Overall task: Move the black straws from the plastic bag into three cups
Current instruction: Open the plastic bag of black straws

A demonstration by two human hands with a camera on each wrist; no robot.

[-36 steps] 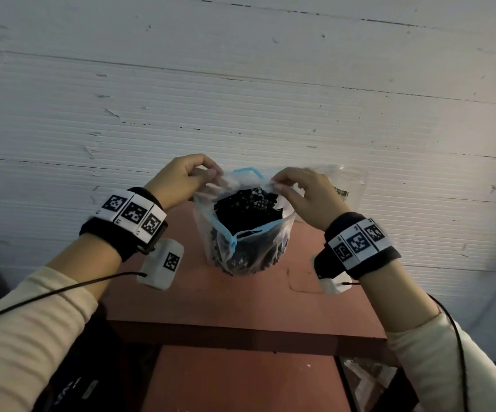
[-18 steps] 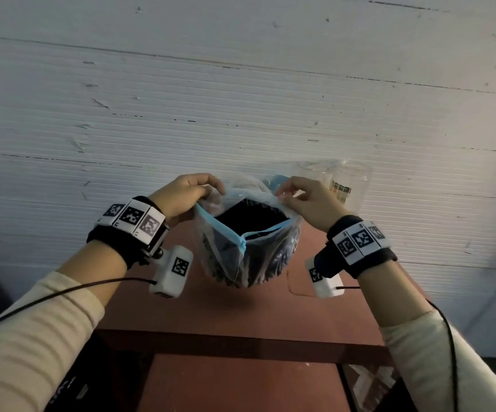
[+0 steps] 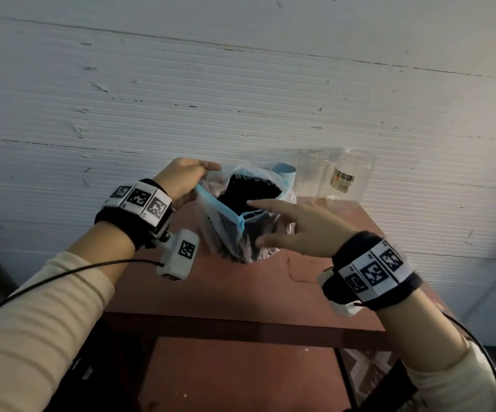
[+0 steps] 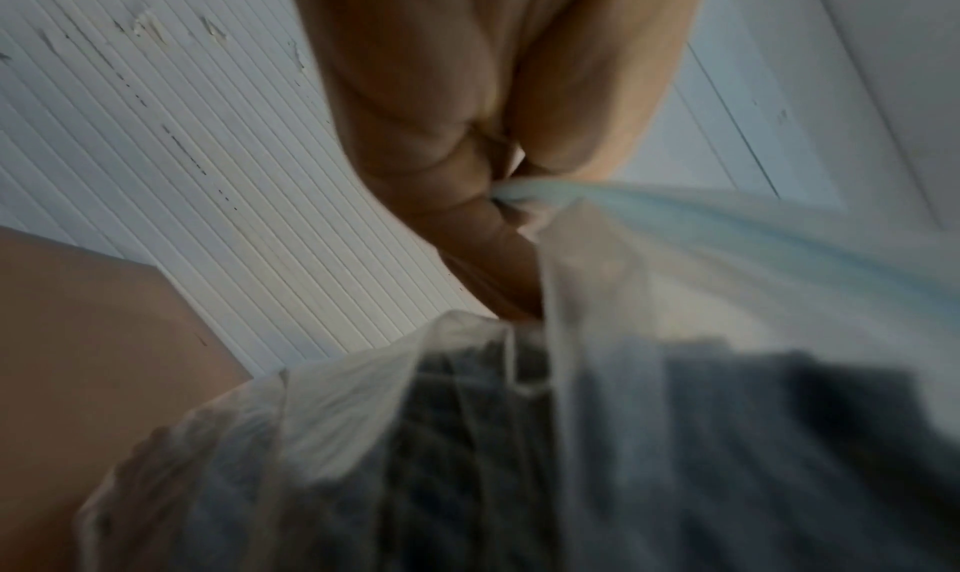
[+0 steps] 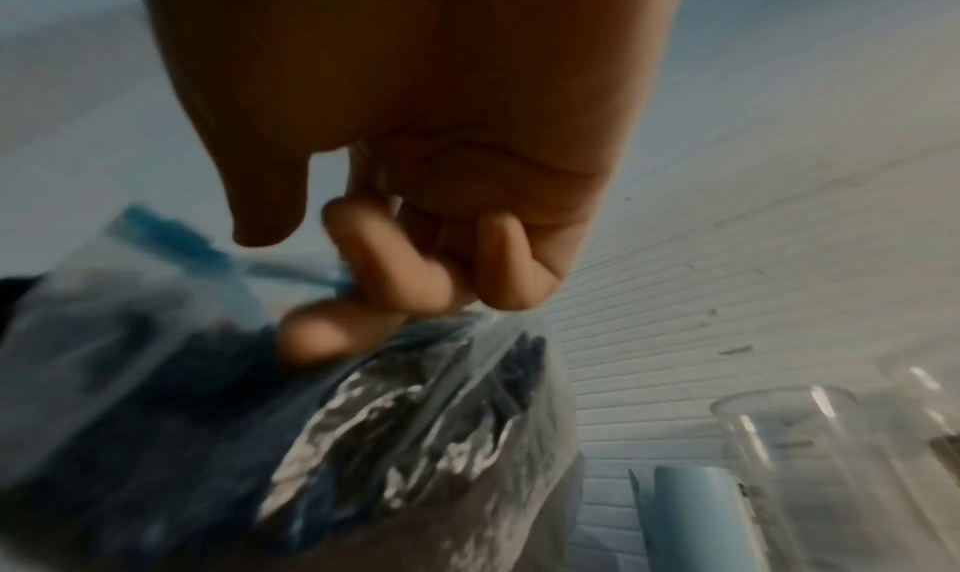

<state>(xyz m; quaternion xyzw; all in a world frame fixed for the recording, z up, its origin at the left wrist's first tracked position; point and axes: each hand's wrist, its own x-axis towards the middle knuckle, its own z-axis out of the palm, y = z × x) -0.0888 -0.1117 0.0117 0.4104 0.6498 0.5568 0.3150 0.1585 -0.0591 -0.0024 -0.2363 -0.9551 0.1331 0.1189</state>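
The plastic bag (image 3: 226,230) of black straws (image 3: 252,190) stood on the red surface (image 3: 240,286); the left hand (image 3: 181,176) pinched its blue-edged rim; the right hand (image 3: 297,230), fingers loosely extended, held nothing beside the bag's mouth; clear cups (image 3: 332,173) stood behind.

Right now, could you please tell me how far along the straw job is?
Done: the plastic bag is open, the left hand pinching its rim. In hand: the open right hand reaches for the black straws. Left: the clear cups hold no straws yet.
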